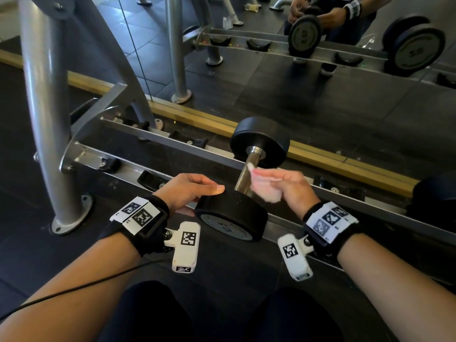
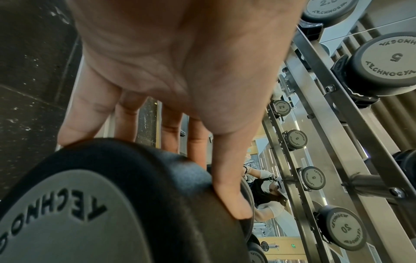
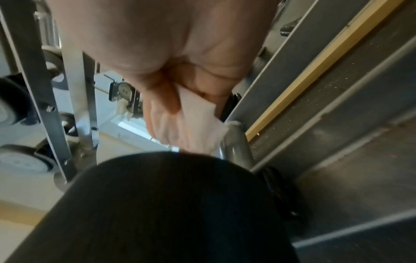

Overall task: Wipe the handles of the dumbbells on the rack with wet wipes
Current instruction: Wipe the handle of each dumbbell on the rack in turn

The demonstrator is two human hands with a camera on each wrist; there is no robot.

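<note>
A black dumbbell lies across the lowest rack rails, its near head [image 1: 232, 218] toward me and its far head [image 1: 259, 141] by the mirror. My left hand [image 1: 192, 191] grips the near head [image 2: 112, 213] at its rim, thumb on top and fingers reaching behind it. My right hand [image 1: 291, 188] holds a crumpled white wet wipe [image 1: 264, 187] against the right side of the metal handle [image 1: 245, 172]. In the right wrist view the wipe [image 3: 198, 124] touches the handle [image 3: 234, 149] just beyond the near head [image 3: 168, 204].
The rack's steel rails [image 1: 118, 156] carry empty black cradles [image 1: 150, 180] to the left of the dumbbell. A grey upright post [image 1: 47, 95] stands at left. Another dumbbell [image 1: 434, 201] sits at the right edge. A floor mirror [image 1: 320, 82] runs behind. Upper shelves hold more dumbbells [image 2: 382, 62].
</note>
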